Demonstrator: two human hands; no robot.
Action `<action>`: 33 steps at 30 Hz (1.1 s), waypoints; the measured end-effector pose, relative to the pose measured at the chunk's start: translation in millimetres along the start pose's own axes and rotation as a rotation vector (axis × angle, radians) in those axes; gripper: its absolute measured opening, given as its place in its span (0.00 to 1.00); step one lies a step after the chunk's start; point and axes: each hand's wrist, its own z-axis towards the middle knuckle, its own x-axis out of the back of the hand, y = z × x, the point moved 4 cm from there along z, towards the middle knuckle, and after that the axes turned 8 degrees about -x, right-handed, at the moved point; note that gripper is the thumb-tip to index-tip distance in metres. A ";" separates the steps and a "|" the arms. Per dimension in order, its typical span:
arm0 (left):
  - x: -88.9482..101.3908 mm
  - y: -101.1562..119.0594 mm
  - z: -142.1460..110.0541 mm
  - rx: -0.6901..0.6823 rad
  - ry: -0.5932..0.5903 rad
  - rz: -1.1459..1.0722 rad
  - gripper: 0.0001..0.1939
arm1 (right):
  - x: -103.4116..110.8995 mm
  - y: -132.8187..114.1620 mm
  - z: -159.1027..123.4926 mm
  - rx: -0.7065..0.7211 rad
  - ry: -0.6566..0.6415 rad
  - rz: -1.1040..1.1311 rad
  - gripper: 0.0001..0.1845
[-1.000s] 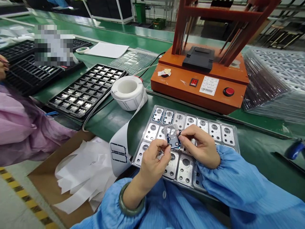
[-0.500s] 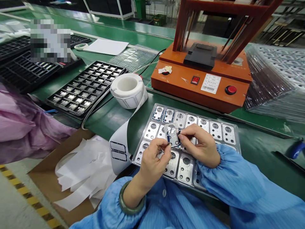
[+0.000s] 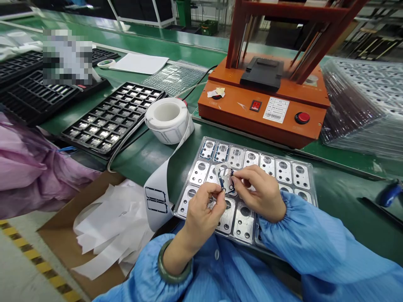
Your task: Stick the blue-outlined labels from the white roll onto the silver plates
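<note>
My left hand [image 3: 203, 209] pinches the lower left end of a thin, dark blue adhesive frame [image 3: 221, 183]. With its thumb and fingertips closed, my right hand [image 3: 262, 191] pinches the right side of the same frame. The strip looks bent between both hands, above a clear plastic tray [image 3: 315, 188] of silvery metal plates. Each plate [image 3: 244, 222] has a round mark and small dark holes. Two plates in the far left corner, such as this one [image 3: 208, 149], carry dark blue frames along their edges. My fingers hide part of the held frame.
Left of the tray, a roll of white label tape [image 3: 168, 119] trails a strip [image 3: 156, 199] bearing dark frames. A cardboard box [image 3: 59, 218] holds waste paper. An orange press [image 3: 264, 107] stands behind. Black trays [image 3: 110, 117] and a co-worker's pink sleeve [image 3: 37, 167] are at left.
My right hand has moved slightly left, toward my left hand. The held frame now looks more bent. My left hand has stayed nearly still.
</note>
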 end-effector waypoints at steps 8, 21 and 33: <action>-0.8 -0.2 0.0 -0.008 0.004 0.017 0.04 | 2.9 1.1 -3.1 -0.052 0.070 -0.130 0.05; 2.3 2.5 -2.2 -0.148 0.016 0.090 0.07 | -13.9 7.4 -4.9 -0.604 -0.285 0.609 0.11; 2.8 5.5 -2.1 -0.311 0.070 0.239 0.10 | -17.7 7.3 -4.2 -0.742 -0.331 0.783 0.15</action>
